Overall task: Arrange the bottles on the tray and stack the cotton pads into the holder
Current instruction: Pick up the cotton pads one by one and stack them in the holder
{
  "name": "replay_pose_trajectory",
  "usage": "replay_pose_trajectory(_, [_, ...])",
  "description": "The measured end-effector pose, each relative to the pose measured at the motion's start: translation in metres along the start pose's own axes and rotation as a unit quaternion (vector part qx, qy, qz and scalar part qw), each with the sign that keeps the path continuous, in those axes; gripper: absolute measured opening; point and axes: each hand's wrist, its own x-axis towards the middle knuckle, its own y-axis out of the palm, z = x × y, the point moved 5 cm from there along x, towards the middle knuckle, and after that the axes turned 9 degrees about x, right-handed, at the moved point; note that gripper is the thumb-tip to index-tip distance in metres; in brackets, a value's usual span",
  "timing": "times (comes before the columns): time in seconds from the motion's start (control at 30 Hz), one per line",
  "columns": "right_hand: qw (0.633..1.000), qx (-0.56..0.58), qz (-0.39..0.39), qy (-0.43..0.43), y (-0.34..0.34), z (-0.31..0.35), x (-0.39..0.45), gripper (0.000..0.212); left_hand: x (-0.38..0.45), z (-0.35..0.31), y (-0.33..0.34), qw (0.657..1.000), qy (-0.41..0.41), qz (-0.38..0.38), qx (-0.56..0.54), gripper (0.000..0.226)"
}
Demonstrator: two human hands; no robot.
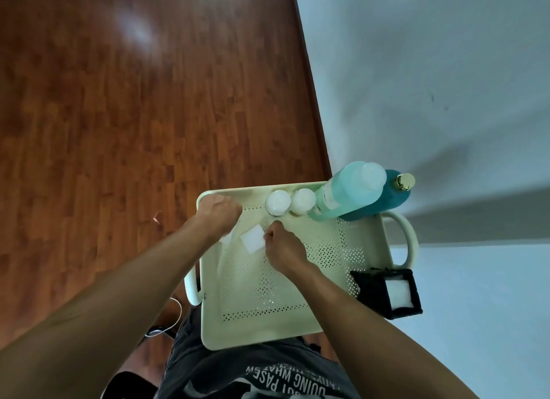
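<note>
A cream perforated tray (268, 324) rests on my lap. Along its far edge stand two small white-capped bottles (278, 202) (302, 201), a tall light-teal bottle (342, 193) and a dark-teal bottle with a gold cap (393, 196). My right hand (284, 246) pinches the edge of a square white cotton pad (253, 238) lying on the tray. My left hand (218, 212) is curled at the tray's far left corner, over another white pad (227, 238) that peeks out below it. A black square holder (387, 293) at the tray's right edge has white pads inside.
Dark wooden floor lies to the left and beyond the tray. A pale wall and white surface fill the right side. The tray has looped handles (406, 237) on both sides. A white cable (175, 312) hangs near my left knee.
</note>
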Motion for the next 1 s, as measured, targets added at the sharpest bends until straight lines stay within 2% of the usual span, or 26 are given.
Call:
replay_pose_trajectory(0.17, [0.999,0.018,-0.02,-0.034,-0.031,-0.01,-0.012,0.013,-0.016,0.001,-0.019,0.998,-0.023,0.017,-0.05,0.021])
replay_pose_trajectory(0.3, [0.997,0.023,-0.052,-0.061,-0.07,-0.019,-0.033,0.013,-0.027,0.0,-0.035,0.981,-0.055,0.013,-0.184,0.028])
replay_pose_trajectory(0.4, [0.993,0.011,-0.08,-0.084,-0.103,-0.029,-0.054,0.014,-0.034,-0.004,-0.051,0.958,-0.057,-0.008,-0.282,0.025])
replay_pose_trajectory(0.57, [0.986,0.049,-0.129,-0.098,-0.165,-0.053,-0.101,0.009,-0.043,-0.021,-0.074,0.866,-0.06,-0.025,-0.496,0.019])
replay_pose_trajectory(0.8, [0.968,0.156,-0.165,-0.107,-0.231,-0.095,-0.154,0.014,-0.07,-0.077,-0.1,0.783,-0.043,-0.028,-0.62,0.015])
replay_pose_trajectory(1.0, [0.954,0.242,-0.158,-0.077,-0.24,-0.15,-0.18,0.017,-0.089,-0.136,-0.103,0.7,-0.031,0.001,-0.714,0.015])
